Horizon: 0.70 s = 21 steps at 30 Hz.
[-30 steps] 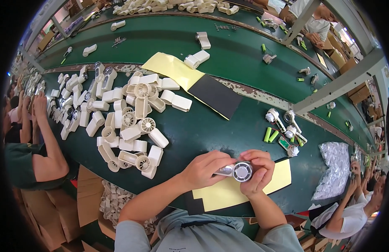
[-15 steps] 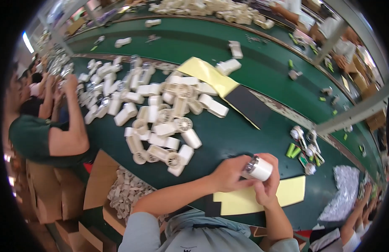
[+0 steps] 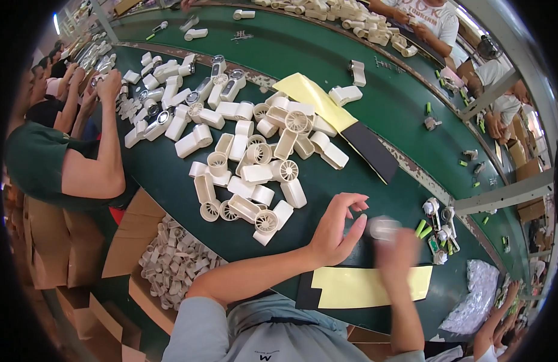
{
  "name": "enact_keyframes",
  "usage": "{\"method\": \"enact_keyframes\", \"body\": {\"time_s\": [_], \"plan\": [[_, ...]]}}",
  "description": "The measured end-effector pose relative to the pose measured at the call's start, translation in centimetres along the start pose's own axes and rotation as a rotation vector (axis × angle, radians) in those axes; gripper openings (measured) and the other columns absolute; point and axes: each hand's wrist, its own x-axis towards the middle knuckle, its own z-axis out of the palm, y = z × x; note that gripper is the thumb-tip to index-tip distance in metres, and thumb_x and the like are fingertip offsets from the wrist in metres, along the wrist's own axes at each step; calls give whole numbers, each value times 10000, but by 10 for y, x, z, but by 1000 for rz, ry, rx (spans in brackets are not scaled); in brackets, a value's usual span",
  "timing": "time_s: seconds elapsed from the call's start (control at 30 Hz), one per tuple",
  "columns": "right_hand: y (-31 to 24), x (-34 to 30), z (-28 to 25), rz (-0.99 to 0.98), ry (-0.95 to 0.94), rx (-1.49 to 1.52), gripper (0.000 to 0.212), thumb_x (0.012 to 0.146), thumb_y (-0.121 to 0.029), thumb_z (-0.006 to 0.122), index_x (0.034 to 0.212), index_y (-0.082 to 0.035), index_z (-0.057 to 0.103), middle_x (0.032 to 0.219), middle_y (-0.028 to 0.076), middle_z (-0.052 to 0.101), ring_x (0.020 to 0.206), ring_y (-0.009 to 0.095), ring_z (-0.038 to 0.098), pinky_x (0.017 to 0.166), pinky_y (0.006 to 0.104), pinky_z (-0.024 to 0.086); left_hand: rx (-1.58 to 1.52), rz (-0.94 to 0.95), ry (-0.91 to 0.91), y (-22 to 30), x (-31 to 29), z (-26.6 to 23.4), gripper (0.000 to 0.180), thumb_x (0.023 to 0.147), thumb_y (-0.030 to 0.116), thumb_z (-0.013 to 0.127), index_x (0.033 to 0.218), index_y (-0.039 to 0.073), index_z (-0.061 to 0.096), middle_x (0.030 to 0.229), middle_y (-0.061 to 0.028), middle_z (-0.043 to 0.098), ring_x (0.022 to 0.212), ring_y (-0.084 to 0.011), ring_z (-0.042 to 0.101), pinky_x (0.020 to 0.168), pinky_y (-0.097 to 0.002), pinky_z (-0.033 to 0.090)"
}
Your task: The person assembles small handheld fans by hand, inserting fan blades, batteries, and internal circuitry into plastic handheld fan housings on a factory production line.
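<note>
My left hand (image 3: 338,234) is raised over the green table with its fingers apart and nothing in them. To its right, my right hand (image 3: 397,256) is smeared by motion. A blurred white plastic housing (image 3: 385,228) shows at its fingers, and its details cannot be made out. Beneath the right hand lies a pale yellow sheet (image 3: 345,288) with a black edge. Farther left is a heap of white plastic fan housings (image 3: 255,174), several with round spoked grilles. Small assemblies with green cylinders (image 3: 425,230) lie right of my right hand.
An open carton (image 3: 119,250) of small white parts (image 3: 176,259) stands at the lower left. A clear plastic bag (image 3: 472,298) lies at the right. Beyond a yellow and black strip (image 3: 318,102) runs a green belt (image 3: 279,48). A co-worker (image 3: 68,163) sits at the left.
My hands have come apart. The left has let go of the white housing and opened, while the right moves quickly with it. The view has also shifted slightly.
</note>
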Motion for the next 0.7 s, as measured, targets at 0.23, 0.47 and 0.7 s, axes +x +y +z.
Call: {"method": "enact_keyframes", "body": {"time_s": [0.23, 0.47, 0.7], "plan": [[-40, 43, -45, -133, -54, 309, 405, 770, -81, 784, 1113, 19, 591, 1060, 195, 588, 930, 399, 550, 813, 475, 464, 36, 113, -312, 8, 4, -11, 599, 911, 135, 730, 1451, 23, 496, 1396, -182, 537, 1306, -371, 504, 1100, -431, 429], [-37, 28, -41, -207, 162, 371, 521, 680, -135, 859, 1147, -24, 657, 1042, 135, 626, 891, 318, 619, 740, 406, 515, -66, 219, -363, 10, 0, -9, 647, 829, 70, 838, 1402, 36, 540, 1323, -140, 616, 1199, -332, 598, 1005, -405, 505], [-37, 15, -33, -231, 319, 523, 534, 688, -213, 902, 1138, -29, 681, 1006, 115, 649, 833, 274, 648, 669, 364, 537, -93, 365, -363, 14, -2, -6, 692, 797, 117, 888, 1383, 24, 533, 1329, -166, 637, 1216, -341, 610, 1030, -456, 498]]}}
